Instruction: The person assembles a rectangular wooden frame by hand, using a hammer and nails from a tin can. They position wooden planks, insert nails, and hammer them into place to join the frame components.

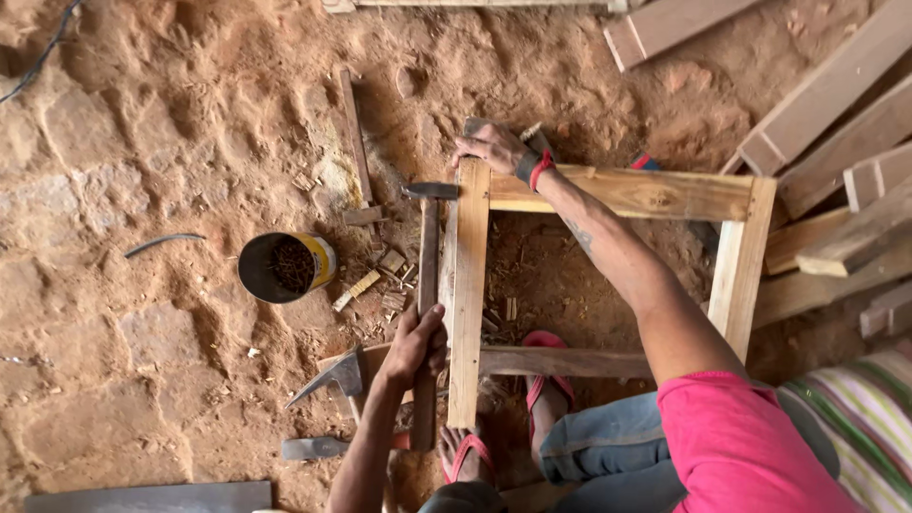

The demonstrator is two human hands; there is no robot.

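Note:
My left hand [416, 344] grips the wooden handle of a hammer [427, 256]. Its metal head lies against the upper left corner of a pale wooden frame [646, 193]. My right hand [494, 147], with a dark and red wristband, rests on that same corner and holds the frame down. The frame lies flat on the sandy ground, and its left rail [468, 294] runs alongside the hammer handle. My feet in red sandals [546, 380] stand by the frame's lower rail.
A tin can [285, 268] with nails in it stands left of the frame, with wood scraps around it. A pointed metal tool head [332, 375] and another tool [318, 446] lie near my left arm. Planks [836, 85] are stacked at the upper right.

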